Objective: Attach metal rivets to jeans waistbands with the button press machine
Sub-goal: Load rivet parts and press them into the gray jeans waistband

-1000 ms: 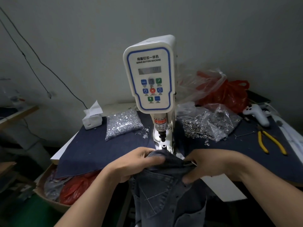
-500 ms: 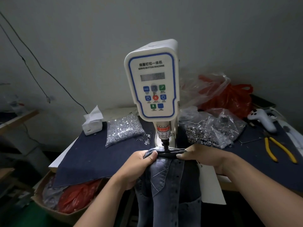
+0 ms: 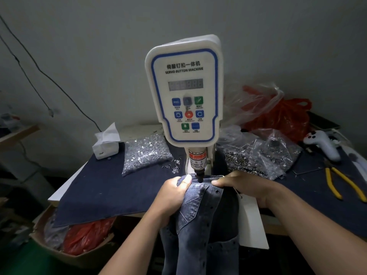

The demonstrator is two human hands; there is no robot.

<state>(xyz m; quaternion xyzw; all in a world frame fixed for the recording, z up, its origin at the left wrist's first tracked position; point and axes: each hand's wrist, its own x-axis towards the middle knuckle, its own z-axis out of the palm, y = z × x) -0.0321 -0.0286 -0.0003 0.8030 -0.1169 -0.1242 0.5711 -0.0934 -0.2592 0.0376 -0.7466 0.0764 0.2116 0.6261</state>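
1. Holding, head view: left hand point(image 3: 174, 192) pinches the jeans point(image 3: 198, 211) at the waistband, thumb on top, fingers curled under the cloth.
2. Right hand point(image 3: 244, 185) grips the waistband from the other side, thumb flat on the denim.
3. Waistband lies stretched between both hands, directly under the punch point(image 3: 199, 176) of the press point(image 3: 186, 92); legs hang off the bench point(image 3: 103, 187) edge.
4. Rivets point(image 3: 147, 153): bagged, left of the press. Second bag point(image 3: 256, 155) on the right. Pliers point(image 3: 343, 182) far right.
5. Handling, judged: denim soft, limp, moderately heavy; hold close to either side of the punch, taut, fingers clear of the die.
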